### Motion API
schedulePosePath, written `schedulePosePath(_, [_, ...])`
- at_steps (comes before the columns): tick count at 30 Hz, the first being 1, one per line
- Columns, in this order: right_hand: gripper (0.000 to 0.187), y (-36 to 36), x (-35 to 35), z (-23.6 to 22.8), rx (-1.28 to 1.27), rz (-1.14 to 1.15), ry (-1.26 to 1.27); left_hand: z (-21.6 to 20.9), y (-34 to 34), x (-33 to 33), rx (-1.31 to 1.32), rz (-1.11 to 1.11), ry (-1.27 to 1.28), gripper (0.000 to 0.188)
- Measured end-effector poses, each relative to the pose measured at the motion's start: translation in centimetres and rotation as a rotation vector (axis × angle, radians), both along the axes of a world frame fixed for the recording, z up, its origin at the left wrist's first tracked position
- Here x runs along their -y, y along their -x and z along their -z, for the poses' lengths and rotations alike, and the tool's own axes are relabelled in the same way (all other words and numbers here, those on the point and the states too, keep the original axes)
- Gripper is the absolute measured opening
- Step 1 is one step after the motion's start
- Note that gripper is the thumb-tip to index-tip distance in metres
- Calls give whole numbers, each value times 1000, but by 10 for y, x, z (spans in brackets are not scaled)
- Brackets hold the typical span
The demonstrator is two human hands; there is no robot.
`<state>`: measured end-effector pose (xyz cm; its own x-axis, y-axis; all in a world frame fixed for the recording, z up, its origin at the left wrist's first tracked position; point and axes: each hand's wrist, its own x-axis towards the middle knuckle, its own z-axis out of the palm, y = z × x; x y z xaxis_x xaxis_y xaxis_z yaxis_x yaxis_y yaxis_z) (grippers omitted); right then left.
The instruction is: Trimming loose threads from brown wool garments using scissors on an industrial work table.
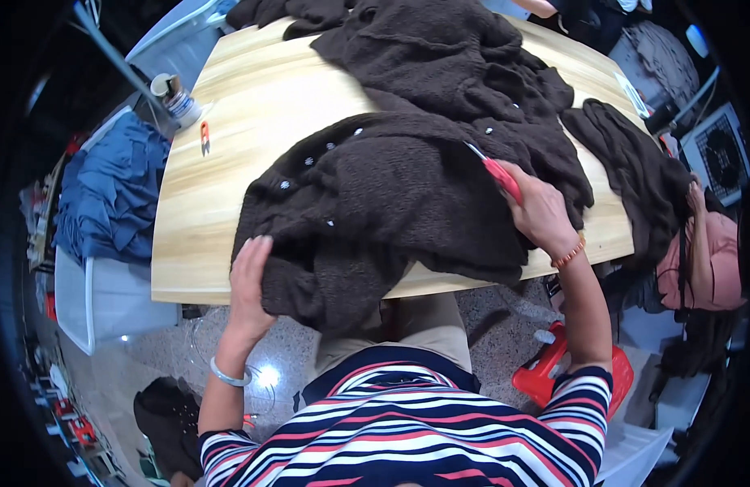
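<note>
A dark brown knitted cardigan point(415, 183) with several shiny buttons lies bunched on the table in front of me, its lower part hanging over the near edge. My right hand point(539, 207) grips a pair of thread snips point(502, 180) with red handles, their blades pointing up and left over the knit. At the cardigan's left edge rests my left hand point(249, 280), fingers stretched out against the cloth; its thumb is hidden.
More dark knitwear point(440, 57) is heaped at the table's far side. Another red cutter point(204, 138) lies near a white tub point(177, 99) at left. Blue cloth point(111, 191) fills a bin point(107, 304). At right, a person in pink point(700, 260) handles dark knitwear point(627, 174). A red container point(545, 373) stands below.
</note>
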<state>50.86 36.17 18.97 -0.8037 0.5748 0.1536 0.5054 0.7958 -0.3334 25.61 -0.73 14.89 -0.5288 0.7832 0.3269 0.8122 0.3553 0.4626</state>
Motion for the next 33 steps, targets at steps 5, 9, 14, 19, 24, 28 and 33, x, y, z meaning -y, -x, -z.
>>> schedulePosePath(5, [51,-35,0,-16,173,42,-5,2,10,5,-133,506,35,43])
schedulePosePath(9, [53,-52,12,-52,249,-6,142,0,16,17,421,480,70,36])
schedulePosePath(14, [49,-8,62,-69,-98,-351,183,0,8,17,826,317,-154,37])
schedulePosePath(19, [53,96,93,-42,1,-656,148,11,15,42,897,232,-104,24])
schedulePosePath(24, [43,143,89,16,24,-609,28,11,30,67,1163,112,-528,29])
schedulePosePath(28, [35,108,44,-25,-145,-335,129,17,58,72,1296,78,-660,32])
schedulePosePath(33, [40,50,-41,-67,-480,-29,-79,50,94,64,1390,87,-680,37])
